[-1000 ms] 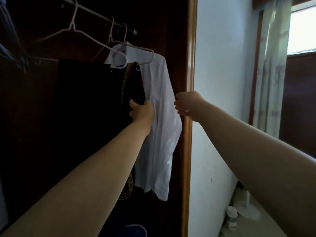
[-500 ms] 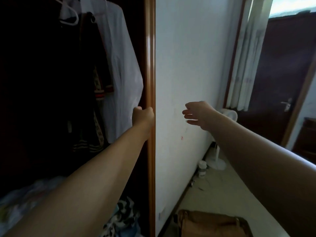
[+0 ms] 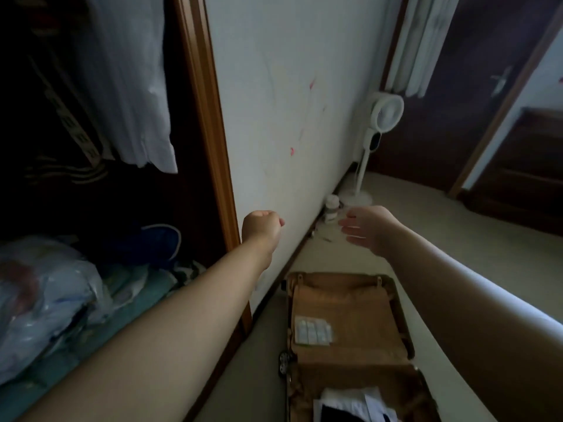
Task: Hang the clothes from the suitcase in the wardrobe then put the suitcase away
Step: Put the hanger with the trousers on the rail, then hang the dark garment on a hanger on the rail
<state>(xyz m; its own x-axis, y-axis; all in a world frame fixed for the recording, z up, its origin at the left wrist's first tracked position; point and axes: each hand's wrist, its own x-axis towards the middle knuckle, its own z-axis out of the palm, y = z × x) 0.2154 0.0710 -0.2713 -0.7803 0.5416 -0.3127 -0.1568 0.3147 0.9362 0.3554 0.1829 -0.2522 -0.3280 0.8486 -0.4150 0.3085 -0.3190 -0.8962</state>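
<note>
An open brown suitcase point(image 3: 350, 336) lies on the floor below my hands, with white and dark folded clothes point(image 3: 350, 405) in its near half and a small white packet point(image 3: 312, 331) in its far half. A white shirt point(image 3: 128, 83) hangs in the dark wardrobe point(image 3: 210, 117) at upper left, beside a dark patterned garment point(image 3: 70, 132). My left hand point(image 3: 263, 228) is curled into a fist in front of the wall, holding nothing. With its fingers relaxed, my right hand point(image 3: 367, 231) hovers empty above the suitcase's far end.
A white standing fan point(image 3: 385, 112) and a small white jar point(image 3: 331, 208) stand by the wall. Plastic bags point(image 3: 45, 296) and bedding fill the wardrobe's bottom. A dark door point(image 3: 475, 86) and curtain point(image 3: 417, 44) are at the right. Pale floor surrounds the suitcase.
My view has swung down and right from the hanging shirt to the suitcase. My left hand has let go of the shirt and left the wardrobe frame. Both hands have dropped lower.
</note>
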